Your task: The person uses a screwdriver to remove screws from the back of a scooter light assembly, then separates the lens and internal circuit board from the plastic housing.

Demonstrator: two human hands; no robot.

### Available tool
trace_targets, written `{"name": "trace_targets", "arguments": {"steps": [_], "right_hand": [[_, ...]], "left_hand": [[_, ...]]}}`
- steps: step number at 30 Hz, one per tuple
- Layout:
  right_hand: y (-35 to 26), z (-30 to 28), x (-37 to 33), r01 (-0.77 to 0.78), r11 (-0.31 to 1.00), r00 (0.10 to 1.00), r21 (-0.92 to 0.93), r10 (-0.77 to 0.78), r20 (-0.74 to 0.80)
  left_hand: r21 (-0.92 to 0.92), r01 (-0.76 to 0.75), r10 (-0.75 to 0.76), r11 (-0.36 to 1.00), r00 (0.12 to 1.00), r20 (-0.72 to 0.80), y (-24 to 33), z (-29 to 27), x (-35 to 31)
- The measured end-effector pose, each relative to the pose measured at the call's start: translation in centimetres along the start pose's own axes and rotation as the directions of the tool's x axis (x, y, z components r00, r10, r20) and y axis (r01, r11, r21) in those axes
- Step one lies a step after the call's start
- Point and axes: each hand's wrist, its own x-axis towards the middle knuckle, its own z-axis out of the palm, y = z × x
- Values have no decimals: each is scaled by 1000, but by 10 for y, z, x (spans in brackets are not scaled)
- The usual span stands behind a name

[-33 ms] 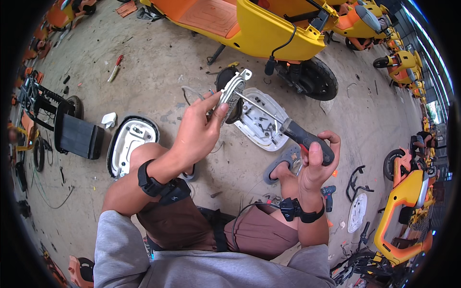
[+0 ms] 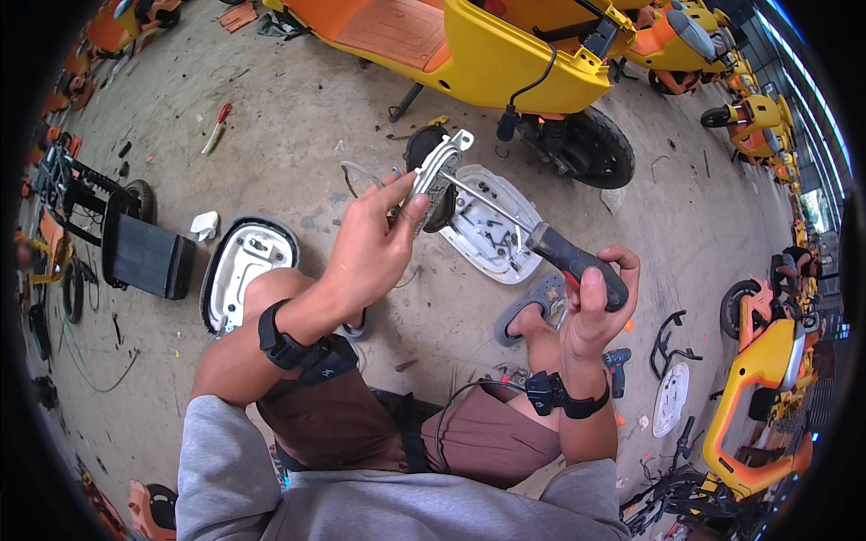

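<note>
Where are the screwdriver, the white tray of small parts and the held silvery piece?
Screwdriver [image 2: 548, 243]: head view, front of its dark handle.
White tray [image 2: 477, 251]: head view, bare inner surface, lower left.
Silvery piece [image 2: 437, 167]: head view, its pale rim.

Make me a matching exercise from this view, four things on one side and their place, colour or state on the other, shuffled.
Things:
1. screwdriver
2. pale curved part
3. white tray-like shell
4. nearest scooter

Descriptions:
A. has small loose parts lying in it
B. yellow, with an orange footboard
C. gripped by its handle in the right hand
D. held in the left hand

Right pairs: 1-C, 2-D, 3-A, 4-B
</note>
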Motion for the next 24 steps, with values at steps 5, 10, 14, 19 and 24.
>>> {"name": "trace_targets", "arguments": {"steps": [5, 10, 14, 19, 24], "right_hand": [[1, 0, -1, 24, 1000, 999, 19, -24, 22], [3, -1, -2, 80, 996, 997, 24, -81, 12], [2, -1, -3, 69, 997, 998, 30, -70, 6], [12, -10, -6, 337, 929, 922, -151, -294, 250], [16, -7, -5, 209, 977, 965, -32, -201, 170]], "left_hand": [[4, -22, 22, 1000, 1000, 3, -1, -1, 0], [-33, -110, 108, 993, 993, -56, -5, 3, 0], [23, -61, 61, 998, 998, 0, -5, -1, 1], [3, -60, 60, 998, 996, -61, -5, -3, 5], [4, -31, 31, 1000, 999, -40, -3, -2, 3]]}}
